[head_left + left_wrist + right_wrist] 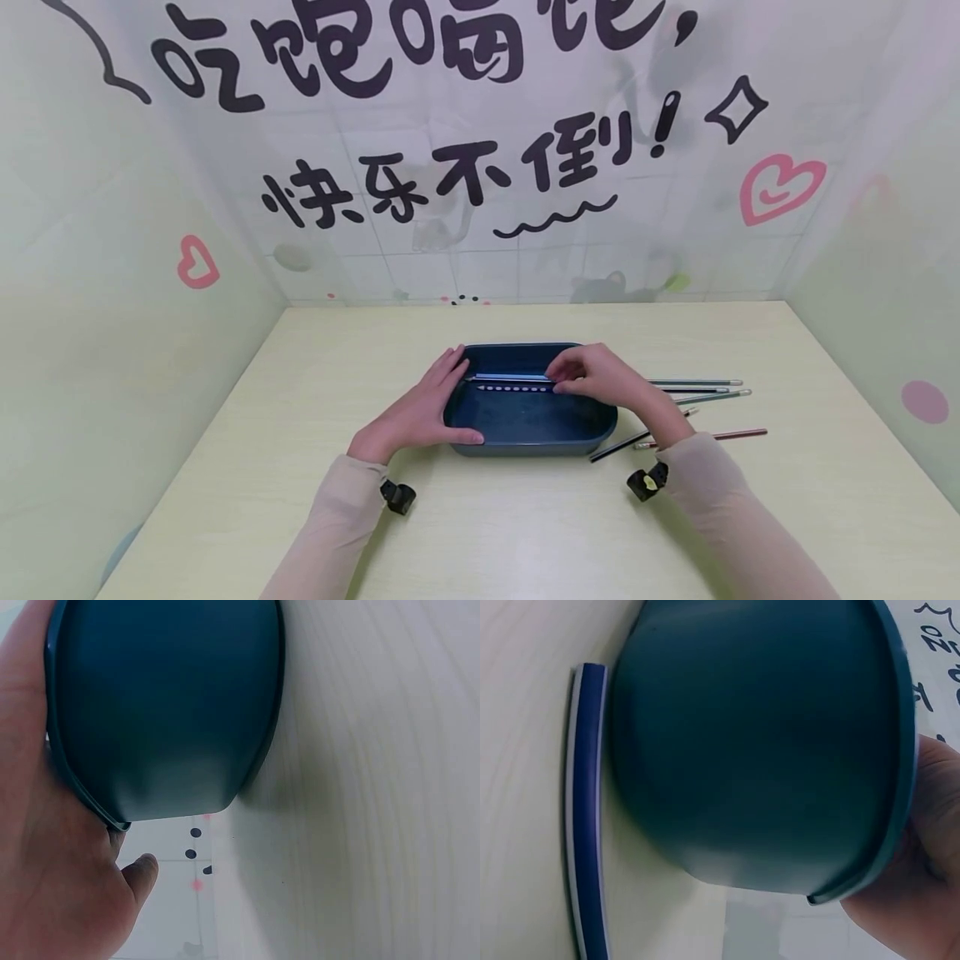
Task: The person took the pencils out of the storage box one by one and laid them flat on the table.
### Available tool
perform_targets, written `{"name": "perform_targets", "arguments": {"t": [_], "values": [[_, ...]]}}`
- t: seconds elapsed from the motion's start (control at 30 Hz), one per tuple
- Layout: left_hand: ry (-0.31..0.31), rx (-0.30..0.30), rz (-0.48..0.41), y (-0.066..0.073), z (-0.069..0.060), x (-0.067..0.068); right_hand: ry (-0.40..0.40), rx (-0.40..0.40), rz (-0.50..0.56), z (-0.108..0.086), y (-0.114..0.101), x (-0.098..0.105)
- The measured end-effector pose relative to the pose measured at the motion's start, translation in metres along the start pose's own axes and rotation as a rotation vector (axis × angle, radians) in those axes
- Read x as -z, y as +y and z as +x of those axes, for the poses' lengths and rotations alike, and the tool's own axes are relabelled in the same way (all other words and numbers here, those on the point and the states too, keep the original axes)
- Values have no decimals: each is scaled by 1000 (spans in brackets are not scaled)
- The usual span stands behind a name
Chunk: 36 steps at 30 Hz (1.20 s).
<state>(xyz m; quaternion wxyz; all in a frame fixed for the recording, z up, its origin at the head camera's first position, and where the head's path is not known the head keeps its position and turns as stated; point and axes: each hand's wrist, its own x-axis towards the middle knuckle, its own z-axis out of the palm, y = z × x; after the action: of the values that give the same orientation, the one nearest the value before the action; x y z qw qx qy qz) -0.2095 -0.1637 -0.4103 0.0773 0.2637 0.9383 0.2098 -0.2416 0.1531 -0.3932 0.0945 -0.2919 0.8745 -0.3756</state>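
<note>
A dark blue plastic box (pixel 532 425) with rounded corners stands on the table. My left hand (pixel 423 410) grips its left end, thumb along the front rim and fingers over the back left rim. Inside, a light blue pencil (pixel 510 377) lies lengthwise near the back wall. A dotted pencil (pixel 513 388) lies just in front of it. My right hand (pixel 600 379) reaches over the right rim and pinches the right end of the light blue pencil with curled fingers. Both wrist views show mainly the box's outer wall (pixel 165 705), and the pinch is hidden there.
Several pencils lie right of the box, among them a dark pencil (pixel 622 446) by its front right corner and a reddish pencil (pixel 738 434) beyond my right wrist. A purple-blue striped pencil (pixel 589 787) lies beside the box. A printed curtain (pixel 465 275) hangs behind the table.
</note>
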Motion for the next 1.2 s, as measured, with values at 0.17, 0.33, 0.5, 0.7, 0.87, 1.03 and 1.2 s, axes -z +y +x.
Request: {"name": "perform_targets", "arguments": {"t": [0.17,0.33,0.5,0.7,0.87,1.03,1.2], "values": [[-11,18,4,0,0,0,-17,-1,0,6,-1,-5],[-16,32,6,1,1,0,-26,-12,-19,10,-2,-9],[-19,33,4,1,1,1,-46,-25,-49,14,-2,-11],[-20,36,4,1,1,1,-78,-47,-112,20,-2,-15],[-19,37,0,0,1,0,-89,-80,-172,24,-2,-18],[-20,33,4,0,1,1,-103,-109,-253,27,-4,-22],[-20,25,6,1,0,1,-101,-124,-283,29,-4,-27]]}}
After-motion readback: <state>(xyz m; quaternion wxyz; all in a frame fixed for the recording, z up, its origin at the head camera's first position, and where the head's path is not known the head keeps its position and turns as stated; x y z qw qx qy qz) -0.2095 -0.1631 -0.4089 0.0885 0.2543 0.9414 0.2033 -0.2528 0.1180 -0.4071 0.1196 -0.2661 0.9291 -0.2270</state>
